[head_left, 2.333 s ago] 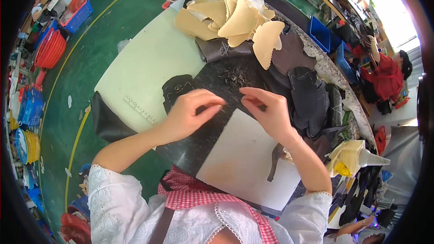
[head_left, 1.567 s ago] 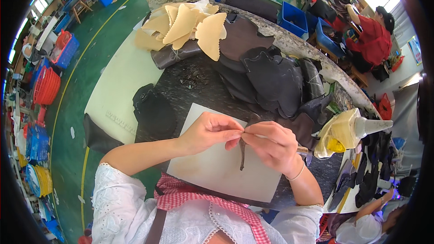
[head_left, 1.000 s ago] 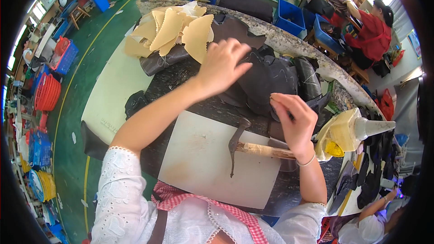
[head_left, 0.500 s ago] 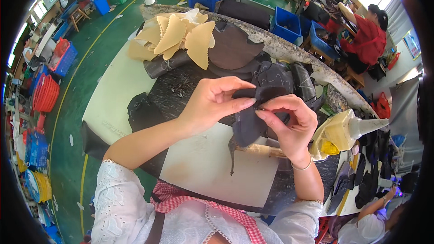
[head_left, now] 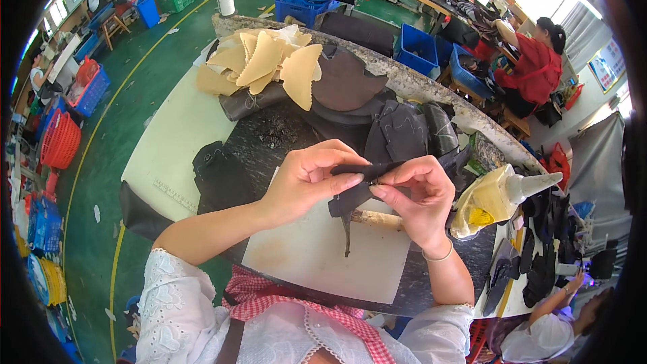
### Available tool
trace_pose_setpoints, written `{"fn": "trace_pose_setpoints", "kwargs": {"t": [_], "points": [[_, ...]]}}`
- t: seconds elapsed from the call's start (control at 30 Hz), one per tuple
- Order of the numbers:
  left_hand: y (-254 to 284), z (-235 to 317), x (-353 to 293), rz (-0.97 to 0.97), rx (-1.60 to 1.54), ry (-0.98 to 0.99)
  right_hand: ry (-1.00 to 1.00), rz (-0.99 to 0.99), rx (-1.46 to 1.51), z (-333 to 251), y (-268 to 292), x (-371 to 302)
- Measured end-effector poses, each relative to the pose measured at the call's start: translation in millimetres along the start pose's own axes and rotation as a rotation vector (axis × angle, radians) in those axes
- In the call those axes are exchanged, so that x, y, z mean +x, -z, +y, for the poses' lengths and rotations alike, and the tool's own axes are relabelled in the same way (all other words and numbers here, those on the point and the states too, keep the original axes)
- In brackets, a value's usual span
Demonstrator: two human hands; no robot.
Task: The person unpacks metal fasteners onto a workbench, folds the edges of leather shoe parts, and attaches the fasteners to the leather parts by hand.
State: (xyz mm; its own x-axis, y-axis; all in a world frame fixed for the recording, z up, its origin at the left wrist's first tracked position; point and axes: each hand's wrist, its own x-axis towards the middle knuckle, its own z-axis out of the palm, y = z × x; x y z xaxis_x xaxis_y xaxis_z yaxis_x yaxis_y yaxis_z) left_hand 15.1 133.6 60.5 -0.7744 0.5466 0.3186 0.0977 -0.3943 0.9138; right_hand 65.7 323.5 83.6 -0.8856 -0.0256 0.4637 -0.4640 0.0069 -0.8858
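Observation:
A small black piece of soft sheet material (head_left: 345, 203) is stretched between my two hands above the bench. My left hand (head_left: 306, 178) pinches its upper edge between thumb and fingers. Close beside it, my right hand (head_left: 421, 195) pinches the same edge, thumb and forefinger almost meeting the left ones. What lies right under the fingertips is hidden. Below the piece, a hammer with a wooden handle (head_left: 379, 220) and a thin dark metal head (head_left: 347, 234) lies on a pale board (head_left: 323, 259). The piece covers part of the hammer.
Cream zigzag-edged pieces (head_left: 261, 61) are heaped at the back, beside a round brown piece (head_left: 347, 81) and black cut pieces (head_left: 397, 131). A yellowish nozzle bottle (head_left: 488, 202) stands right. Blue crates (head_left: 416, 47) and a person in red (head_left: 532, 67) are beyond; another person (head_left: 546, 330) sits lower right.
Both hands have moved slightly down and left with the black piece. The piece is folded or tilted more, so less of its face shows. The whole view has shifted a little.

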Motion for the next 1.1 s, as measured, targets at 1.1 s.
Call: {"fn": "trace_pose_setpoints", "kwargs": {"t": [1.1], "points": [[49.1,6.9,-86.0,-0.038,0.963,-0.818,-0.232,-0.662,0.004,9.9,-63.5,-0.3]]}}
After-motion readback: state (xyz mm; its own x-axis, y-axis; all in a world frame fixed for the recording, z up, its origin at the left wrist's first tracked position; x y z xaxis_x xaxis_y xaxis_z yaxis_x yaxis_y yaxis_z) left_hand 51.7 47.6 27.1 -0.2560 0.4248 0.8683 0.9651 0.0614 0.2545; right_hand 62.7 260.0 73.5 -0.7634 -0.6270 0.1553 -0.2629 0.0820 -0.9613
